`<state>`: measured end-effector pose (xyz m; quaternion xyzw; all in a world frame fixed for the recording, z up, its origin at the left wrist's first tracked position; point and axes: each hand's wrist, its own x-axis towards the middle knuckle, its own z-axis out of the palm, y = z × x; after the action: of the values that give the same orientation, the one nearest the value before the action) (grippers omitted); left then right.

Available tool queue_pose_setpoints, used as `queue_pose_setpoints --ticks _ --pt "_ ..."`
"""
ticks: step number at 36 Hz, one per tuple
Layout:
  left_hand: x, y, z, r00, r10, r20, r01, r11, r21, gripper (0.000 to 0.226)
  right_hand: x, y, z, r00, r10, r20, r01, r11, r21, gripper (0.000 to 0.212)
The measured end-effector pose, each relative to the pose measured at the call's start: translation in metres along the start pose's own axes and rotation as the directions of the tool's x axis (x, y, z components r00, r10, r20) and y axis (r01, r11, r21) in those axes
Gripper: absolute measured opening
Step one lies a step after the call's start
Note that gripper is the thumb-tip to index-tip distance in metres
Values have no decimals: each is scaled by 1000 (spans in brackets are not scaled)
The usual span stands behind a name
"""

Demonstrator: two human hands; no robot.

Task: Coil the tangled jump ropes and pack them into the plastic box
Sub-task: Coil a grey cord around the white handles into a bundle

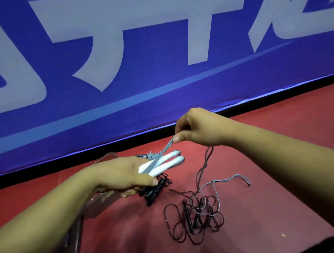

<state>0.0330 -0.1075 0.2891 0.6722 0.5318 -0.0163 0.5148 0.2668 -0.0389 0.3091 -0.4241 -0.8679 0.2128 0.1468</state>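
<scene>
left grip (124,175): your fingers are curled round the two white handles (167,162), held side by side.
right grip (198,127): pinches the grey cord (165,148), taut across the handles; slack trails onto the red floor (276,141).
coiled black rope (157,189): just under your left grip, beside the plastic box (104,158).
tangled dark ropes (194,218): loose on the floor, outside the box.

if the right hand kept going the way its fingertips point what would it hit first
Probably the white handles held by the left hand: the right hand points down-left along the grey cord it pinches, which runs onto them. Depth is uncertain in this single view.
</scene>
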Motion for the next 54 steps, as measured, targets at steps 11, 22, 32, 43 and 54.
queue_pose_setpoints --ticks 11,22,32,43,54 --pt "-12 19 -17 932 264 -247 -277 961 -16 23 -3 24 13 995 101 -29 -83 925 371 14" --pt "0 -5 -48 764 -6 -645 -335 851 -405 13 -6 12 71 944 183 276 -324 678 659 29" --pt "18 -39 -55 596 39 -802 233 947 219 30 -4 -41 92 900 121 419 -372 714 593 31" --pt "34 -60 -33 781 124 -612 406 644 648 11 -1 -65 94 910 -72 408 -17 977 211 16" --pt "24 -60 23 925 287 -250 30 600 800 6 15 -41 58 998 4 65 -20 971 239 5"
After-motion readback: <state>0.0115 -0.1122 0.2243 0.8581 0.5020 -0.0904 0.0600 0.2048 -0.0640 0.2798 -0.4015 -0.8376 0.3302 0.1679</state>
